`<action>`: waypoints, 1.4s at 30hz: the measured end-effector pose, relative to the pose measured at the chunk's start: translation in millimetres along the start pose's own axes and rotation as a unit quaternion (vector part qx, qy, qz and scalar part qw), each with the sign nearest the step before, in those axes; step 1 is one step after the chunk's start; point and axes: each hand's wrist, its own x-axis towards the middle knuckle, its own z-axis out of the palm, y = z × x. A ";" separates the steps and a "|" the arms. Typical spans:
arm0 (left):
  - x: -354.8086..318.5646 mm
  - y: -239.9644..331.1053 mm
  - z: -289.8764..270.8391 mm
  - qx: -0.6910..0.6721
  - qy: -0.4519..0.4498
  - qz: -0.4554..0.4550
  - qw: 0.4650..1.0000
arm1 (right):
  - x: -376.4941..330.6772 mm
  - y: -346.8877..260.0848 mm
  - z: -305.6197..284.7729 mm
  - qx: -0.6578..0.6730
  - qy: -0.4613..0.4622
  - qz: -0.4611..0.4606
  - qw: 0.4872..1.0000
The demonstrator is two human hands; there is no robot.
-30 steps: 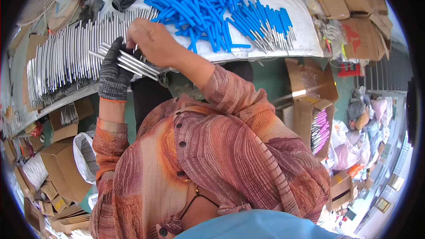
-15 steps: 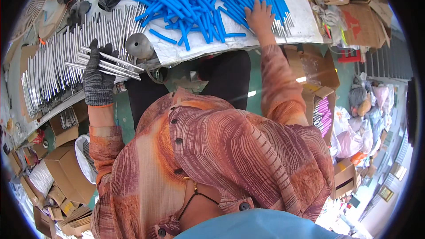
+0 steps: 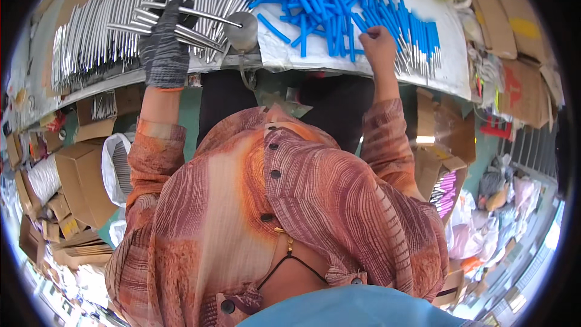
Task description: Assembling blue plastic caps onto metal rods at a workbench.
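My left hand [image 3: 166,42], in a grey knitted glove, is closed around several shiny metal tubes [image 3: 200,37]. One of them extends to the right, its end over the face of a round metal fixture [image 3: 241,35] with a central hole; whether it touches is unclear. My bare right hand [image 3: 380,48] is over the white-covered table, fingers curled together in a pinch. Against its fingertips lies the end of a blue tube [image 3: 358,22]; I cannot make out whether they grip it. Beyond and left of that hand is a heap of loose blue tubes [image 3: 321,0].
Metal tubes lie side by side in a long row [image 3: 91,36] on the left. Right of my right hand, metal tubes with blue sleeves [image 3: 423,36] lie in a row. Cardboard boxes [image 3: 88,181] stand below the table; more cardboard [image 3: 520,91] is at the right.
My right hand has drawn back from the sleeved row toward the near edge of the blue heap, and its spread fingers have closed. One metal tube in my left hand now reaches the round fixture.
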 end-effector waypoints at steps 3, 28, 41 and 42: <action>-21.4 45.3 36.3 -0.113 0.024 -0.038 0.993 | -3.9 -39.0 -24.3 0.071 0.058 -0.021 0.996; -31.2 31.2 51.1 0.138 -0.150 0.042 0.978 | -28.4 -266.6 -31.3 0.288 -0.019 -0.377 0.880; -12.2 27.3 22.3 -0.118 -0.086 -0.257 0.955 | -24.6 -238.8 35.4 0.407 -0.260 -0.263 0.835; -5.7 19.3 17.0 -0.075 -0.095 -0.265 0.957 | -26.4 -241.4 39.7 0.404 -0.248 -0.258 0.842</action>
